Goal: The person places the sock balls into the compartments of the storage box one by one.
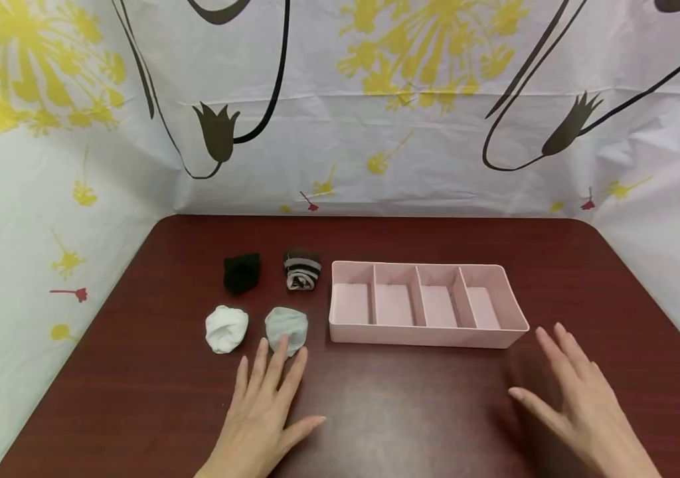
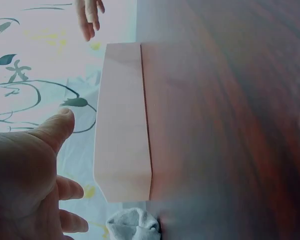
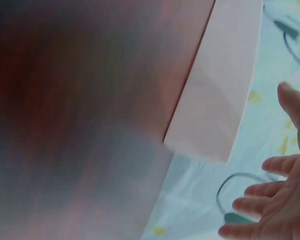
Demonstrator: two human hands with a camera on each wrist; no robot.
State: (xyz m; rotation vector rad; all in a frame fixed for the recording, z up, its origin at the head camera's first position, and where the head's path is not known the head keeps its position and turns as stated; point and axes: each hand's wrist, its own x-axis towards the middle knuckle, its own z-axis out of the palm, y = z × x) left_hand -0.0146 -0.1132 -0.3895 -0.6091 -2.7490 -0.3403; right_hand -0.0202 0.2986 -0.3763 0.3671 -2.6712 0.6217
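Observation:
My left hand [image 1: 259,415] is spread palm down, its fingertips overlapping the near edge of a light grey rolled sock [image 1: 285,325] in the head view; whether they touch it I cannot tell. A white rolled sock [image 1: 226,330] lies to the left of that one. Behind these two are a black rolled sock [image 1: 241,273] and a striped rolled sock [image 1: 302,271]. To their right stands a pink divided box [image 1: 418,335] with bare compartments. My right hand [image 1: 582,405] holds nothing, its fingers extended and thumb apart, just off the box's near right corner.
Everything lies on a dark red-brown wooden table [image 1: 406,411] with rounded far corners. A white sheet [image 1: 316,146] with yellow and dark plant prints hangs behind the table and along both sides. Thin dividers [image 1: 420,295] split the box crosswise.

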